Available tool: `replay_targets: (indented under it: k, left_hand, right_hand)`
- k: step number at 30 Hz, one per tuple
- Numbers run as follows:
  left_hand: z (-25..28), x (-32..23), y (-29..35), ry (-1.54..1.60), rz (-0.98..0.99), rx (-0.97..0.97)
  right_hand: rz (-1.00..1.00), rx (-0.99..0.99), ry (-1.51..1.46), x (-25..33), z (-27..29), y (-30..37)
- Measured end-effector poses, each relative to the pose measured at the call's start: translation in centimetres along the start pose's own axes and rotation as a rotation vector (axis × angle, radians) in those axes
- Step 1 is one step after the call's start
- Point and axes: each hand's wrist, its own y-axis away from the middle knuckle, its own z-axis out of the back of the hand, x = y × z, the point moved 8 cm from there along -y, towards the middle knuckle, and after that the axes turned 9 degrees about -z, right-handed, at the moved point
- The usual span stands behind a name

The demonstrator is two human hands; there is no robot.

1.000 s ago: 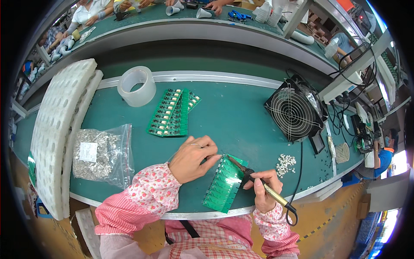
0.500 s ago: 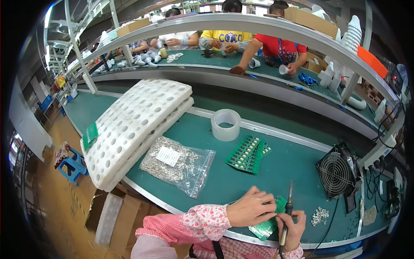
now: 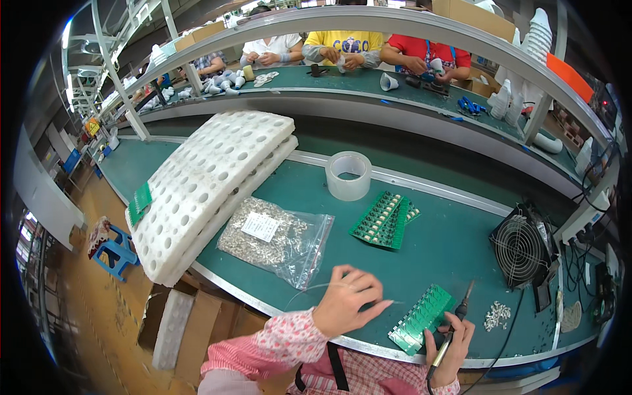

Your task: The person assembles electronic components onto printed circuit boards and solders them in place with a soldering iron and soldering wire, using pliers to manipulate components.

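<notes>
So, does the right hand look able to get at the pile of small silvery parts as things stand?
Probably yes: the pile of small silvery parts lies close beside the right hand, with green bench top between them. The soldering iron that hand holds could hamper picking, though.

The left fingers (image 3: 375,312) have drawn away from the green circuit board (image 3: 421,320).

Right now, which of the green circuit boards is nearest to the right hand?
The board beside the right hand, near the table's front edge; the stacked boards lie farther back, another board on white foam.
</notes>
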Motion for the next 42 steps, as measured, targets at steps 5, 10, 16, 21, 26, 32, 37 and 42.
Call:
replay_targets:
  k: [5, 10, 16, 21, 26, 32, 37, 42]
  left_hand:
    - [-2.7, 0.6, -4.5, 0.115, -0.096, 0.028]
    - [-6.6, 1.6, -5.6, 0.280, 0.032, 0.128]
    - [-8.9, 2.4, -5.0, 0.368, 0.028, 0.142]
    - [-8.2, 4.6, -4.6, 0.557, 0.209, 0.190]
    - [-9.3, 4.7, -4.7, 0.577, 0.188, 0.237]
    - [-9.3, 3.7, -4.5, 0.481, 0.114, 0.304]
    - [-9.4, 3.4, -4.7, 0.487, 0.069, 0.299]
    - [-9.5, 3.4, -4.8, 0.469, 0.053, 0.312]
  right_hand:
    - [0.004, 0.044, -0.042, 0.5, -0.3, -0.2]
    - [-0.033, 0.052, -0.071, -0.3, 0.0, 0.0]
    - [-0.020, -0.062, -0.054, -1.2, 1.1, -0.8]
    - [0.153, -0.096, -0.129, -2.0, 2.9, -1.1]
    - [-0.275, -0.120, -0.601, -4.5, 3.5, -1.4]
    - [-0.376, 0.030, -0.678, -4.7, 1.2, -2.0]
    - [-0.399, 0.048, -0.699, -4.8, 0.6, -2.4]
    - [-0.410, 0.065, -0.709, -4.8, 0.2, -2.7]
